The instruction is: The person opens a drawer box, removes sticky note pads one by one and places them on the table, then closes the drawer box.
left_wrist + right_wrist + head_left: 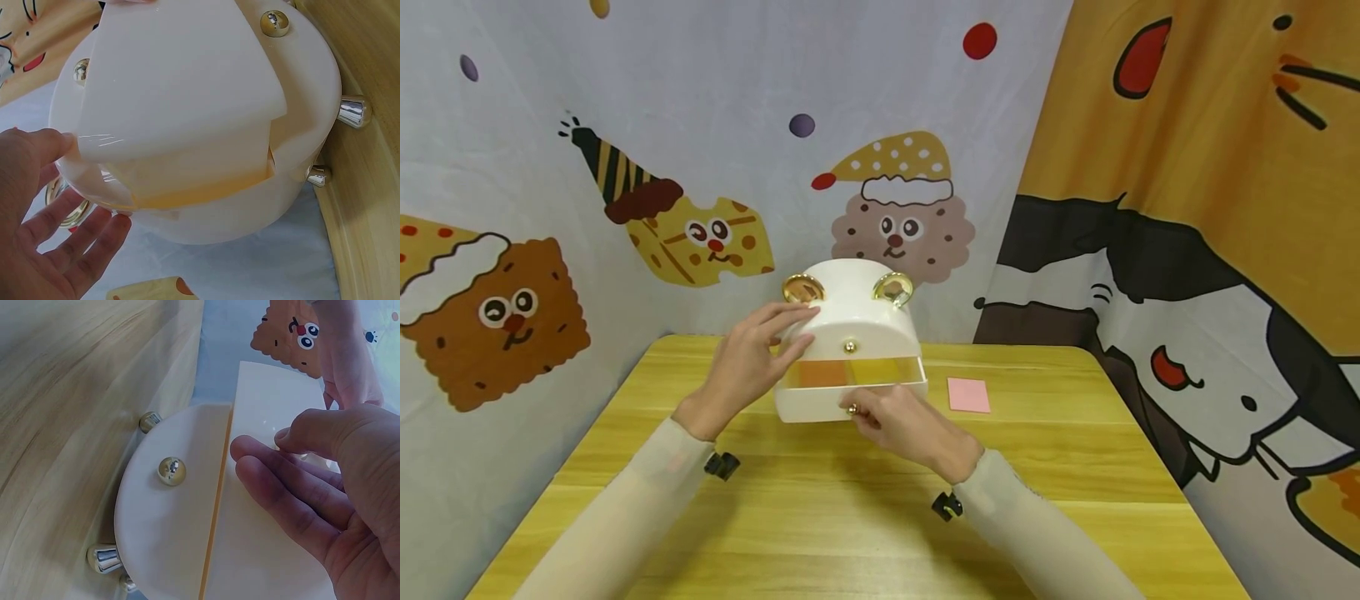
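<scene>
A rounded white drawer box [857, 292] with gold-rimmed ears and gold knobs stands on the table. Its middle drawer [805, 404] is pulled out, with an orange sheet [822, 374] and a yellow sheet [874, 371] inside. My right hand [902, 423] pinches that drawer's gold knob [852, 409]; in the right wrist view the fingers largely hide it. With fingers extended, my left hand [747, 358] touches the box's left upper side. The left wrist view has its thumb [53, 144] at the box edge and its other fingers spread beside it.
A pink square note [968, 395] lies on the wooden table [820, 533] right of the box. Below the pulled-out drawer, another drawer front with a knob [172, 472] sits above short metallic feet [105, 558]. A cartoon-printed cloth [715, 83] hangs close behind.
</scene>
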A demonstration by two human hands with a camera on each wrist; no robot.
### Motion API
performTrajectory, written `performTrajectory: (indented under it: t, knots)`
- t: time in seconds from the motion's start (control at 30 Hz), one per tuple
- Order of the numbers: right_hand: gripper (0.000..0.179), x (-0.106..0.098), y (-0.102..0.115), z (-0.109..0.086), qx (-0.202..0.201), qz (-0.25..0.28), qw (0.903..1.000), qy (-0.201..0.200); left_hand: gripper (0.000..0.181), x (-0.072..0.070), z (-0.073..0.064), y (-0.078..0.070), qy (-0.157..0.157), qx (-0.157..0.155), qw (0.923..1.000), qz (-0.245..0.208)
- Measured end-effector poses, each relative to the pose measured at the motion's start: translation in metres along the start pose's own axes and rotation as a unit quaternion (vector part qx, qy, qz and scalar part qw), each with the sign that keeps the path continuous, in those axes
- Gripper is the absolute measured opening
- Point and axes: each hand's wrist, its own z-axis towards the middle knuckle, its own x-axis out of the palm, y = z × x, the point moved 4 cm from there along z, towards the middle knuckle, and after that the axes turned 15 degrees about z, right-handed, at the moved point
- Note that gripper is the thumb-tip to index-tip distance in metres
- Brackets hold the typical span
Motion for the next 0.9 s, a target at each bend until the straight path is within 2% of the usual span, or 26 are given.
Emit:
performTrajectory:
  t: [0.4,0.9]
  knots:
    - [0.022,-0.002,0.005,-0.003,-0.030,-0.005,0.9995,-0.012,0.044,0.000,0.002,0.001,-0.005,0.008,0.9999,-0.005]
    - [0.023,0.000,0.015,-0.007,-0.041,-0.008,0.9991,-0.007,0.043,0.000,0.000,0.001,-0.002,0.007,0.9999,-0.006]
